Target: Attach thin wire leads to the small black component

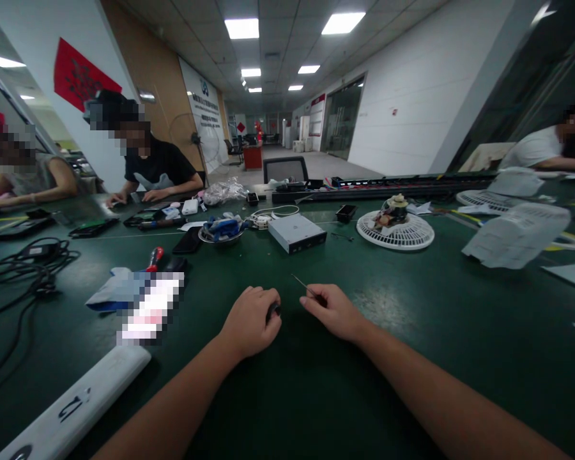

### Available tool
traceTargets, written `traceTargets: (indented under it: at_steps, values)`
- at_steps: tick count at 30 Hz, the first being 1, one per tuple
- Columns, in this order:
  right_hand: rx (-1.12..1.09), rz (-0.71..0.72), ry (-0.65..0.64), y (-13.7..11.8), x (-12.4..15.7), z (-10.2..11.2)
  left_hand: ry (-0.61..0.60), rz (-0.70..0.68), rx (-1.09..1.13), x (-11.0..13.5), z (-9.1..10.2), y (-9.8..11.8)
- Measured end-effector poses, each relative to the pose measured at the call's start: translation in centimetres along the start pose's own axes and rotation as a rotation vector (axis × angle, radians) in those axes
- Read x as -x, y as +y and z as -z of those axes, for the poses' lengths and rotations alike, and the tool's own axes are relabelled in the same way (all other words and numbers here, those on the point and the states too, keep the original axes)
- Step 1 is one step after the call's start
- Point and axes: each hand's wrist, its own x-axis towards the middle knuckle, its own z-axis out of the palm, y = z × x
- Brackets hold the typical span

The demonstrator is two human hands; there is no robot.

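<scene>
The left hand has its fingers curled closed around a small dark object. Only its end shows past the fingertips, so its shape is hidden. The right hand pinches a thin metal pin, its fingers closed on the lower end and its tip pointing up and to the left. The two hands are near each other but apart, over a dark green tabletop.

The pin looks light and stiff, though thin enough to bend or slip, so the safest hold seems close to the fingers, away from the tip. The dark object appears small and light, best held by its sides.

Straight ahead of the fingers lies a flat silver metal box. Ahead and to the left is a steel bowl holding blue items, and ahead and to the right is a round white fan grille. A red-handled screwdriver lies left of the fingers, with coiled black cables farther out.
</scene>
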Motion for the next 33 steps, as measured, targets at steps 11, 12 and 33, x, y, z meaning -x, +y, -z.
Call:
traceTargets:
  at_steps: [11,12,33]
  values:
    - [0.487,0.063,0.092,-1.0,-0.5,-0.2,0.065,0.167,-0.106,-1.0,-0.5,-1.8]
    - [0.520,0.049,0.101,-1.2,-0.5,-0.2,0.074,0.179,-0.115,-1.0,-0.6,-1.9]
    - [0.972,0.082,-0.071,-3.7,-0.6,-1.8,-0.040,0.403,-0.256,-1.5,-0.2,-0.4]
